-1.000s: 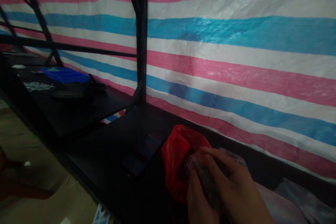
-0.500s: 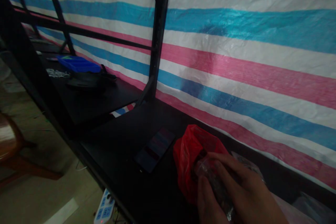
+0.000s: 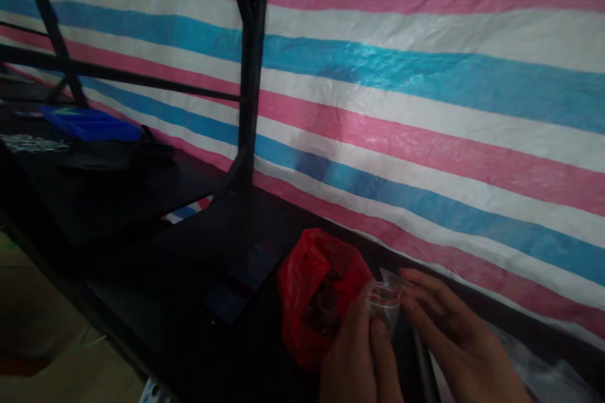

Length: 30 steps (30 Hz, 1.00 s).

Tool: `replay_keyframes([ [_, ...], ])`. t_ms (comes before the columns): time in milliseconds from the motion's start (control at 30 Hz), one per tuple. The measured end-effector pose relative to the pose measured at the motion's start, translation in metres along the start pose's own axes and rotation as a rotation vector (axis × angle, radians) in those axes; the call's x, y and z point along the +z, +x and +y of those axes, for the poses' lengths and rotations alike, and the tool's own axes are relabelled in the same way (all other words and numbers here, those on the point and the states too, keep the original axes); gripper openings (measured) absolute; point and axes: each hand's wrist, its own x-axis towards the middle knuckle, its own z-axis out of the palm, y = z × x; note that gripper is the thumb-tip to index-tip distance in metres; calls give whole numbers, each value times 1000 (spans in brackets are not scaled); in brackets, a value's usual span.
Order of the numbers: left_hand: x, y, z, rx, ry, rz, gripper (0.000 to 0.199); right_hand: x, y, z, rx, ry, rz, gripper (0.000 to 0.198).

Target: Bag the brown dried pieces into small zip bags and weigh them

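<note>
A small clear plastic bag [image 3: 384, 307] is held between my two hands, its mouth rim facing up. My left hand [image 3: 362, 356] grips it from the left, thumb and fingers closed on its side. My right hand [image 3: 449, 334] pinches its upper right edge with the fingertips. Just left of my hands stands a crumpled red plastic bag [image 3: 300, 302], open at the top. Inside it lie small dark brown pieces [image 3: 324, 305], too dim to name. Whether the clear bag has contents is hard to make out.
A dark phone [image 3: 243, 280] lies on the black table [image 3: 165, 277] left of the red bag. More clear plastic [image 3: 543, 359] is at the lower right. A blue compartment tray [image 3: 92, 124] sits on the farther table. A black metal post [image 3: 250, 75] rises before the striped sheet.
My hands have moved apart around the clear bag, whose mouth rim now shows. The view has swung right, shifting the red bag and phone left in the picture.
</note>
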Motion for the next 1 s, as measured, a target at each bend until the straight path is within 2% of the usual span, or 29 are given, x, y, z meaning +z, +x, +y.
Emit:
replay_keyframes([
  [100, 3, 2, 4, 153, 55, -70, 50, -20, -9, -5, -1, -17, -46, 43],
  [200, 10, -5, 6, 222, 113, -87, 49, -43, -20, -7, -14, -31, -40, 34],
  [300, 17, -12, 12, 222, 138, -92, 50, -72, -28, 3, 19, -34, 49, 35],
  [500, 31, -13, 15, 249, 183, -113, 47, -128, -36, 50, 102, -121, 265, 41],
  [667, 42, -19, 8, 293, 193, -160, 41, -143, -37, 68, 117, -251, 309, 44],
  [800, 46, -21, 6, 284, 187, -105, 42, -154, -38, 73, 104, -309, 350, 52],
  [1000, 46, -16, 3, 230, 161, -35, 42, -172, -42, 84, 85, -324, 408, 46],
])
